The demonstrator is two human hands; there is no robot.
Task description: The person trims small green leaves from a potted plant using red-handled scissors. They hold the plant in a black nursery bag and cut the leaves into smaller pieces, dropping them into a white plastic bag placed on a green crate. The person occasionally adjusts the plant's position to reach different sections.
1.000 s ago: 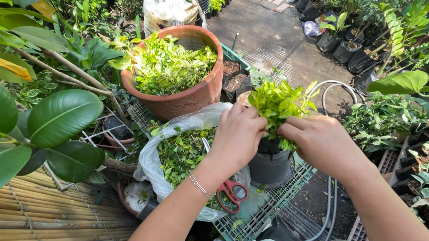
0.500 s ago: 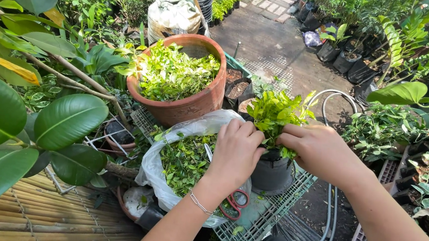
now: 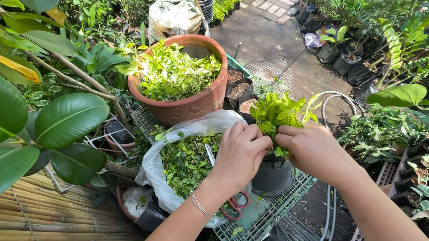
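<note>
- Our left hand (image 3: 240,153) and right hand (image 3: 311,147) meet, both clamped on the leafy cuttings (image 3: 280,112).
- The cuttings stand upright in the black pot (image 3: 273,175), directly between them, equally near.

Outdoor plant nursery in bright sunlight. A terracotta pot (image 3: 184,98) filled with green cuttings serves as landmark. Behind it, a grey paved path (image 3: 277,41) runs away between rows of black nursery bags (image 3: 340,57). Left of it, broad rubber-plant leaves (image 3: 64,119) overhang a bamboo mat (image 3: 42,214). Right of it, a grey hose (image 3: 343,97) loops over the ground.
</note>
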